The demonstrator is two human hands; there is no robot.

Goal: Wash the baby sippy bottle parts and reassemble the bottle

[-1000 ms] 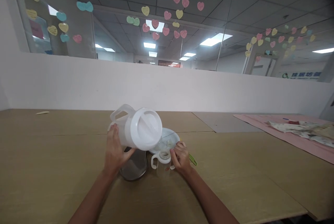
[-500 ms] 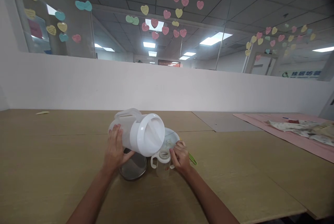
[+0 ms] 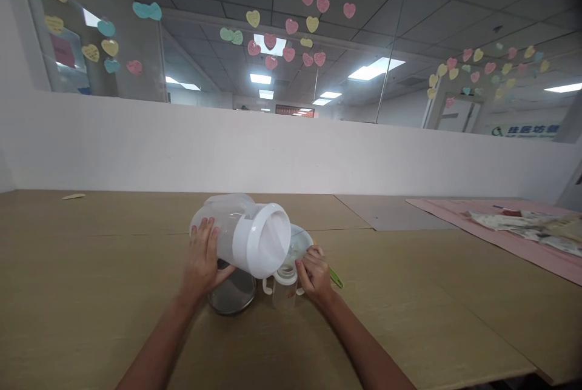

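Observation:
My left hand (image 3: 204,259) is wrapped around the body of a translucent white pitcher (image 3: 245,235), tilted with its lidded end down to the right. Under that end stands a clear sippy bottle (image 3: 284,296) with white side handles and an uncovered mouth. My right hand (image 3: 314,273) is closed in a fist right beside the bottle's rim; what its fingers hold is hidden. Behind the bottle is a pale bowl (image 3: 305,236), partly covered by the pitcher. A green handle (image 3: 336,278) shows past my right hand. Below the pitcher lies a round dark metal tray (image 3: 233,297).
On the wooden table (image 3: 113,293), a pink cloth (image 3: 436,208) with crumpled fabric (image 3: 522,223) lies at the right. A small flat pale piece (image 3: 73,196) sits at the far left. A white wall (image 3: 291,156) with windows rises behind.
The pitcher has tipped further, its lidded end moving slightly right and down over the bottle's mouth. My right hand and the bottle stay in place.

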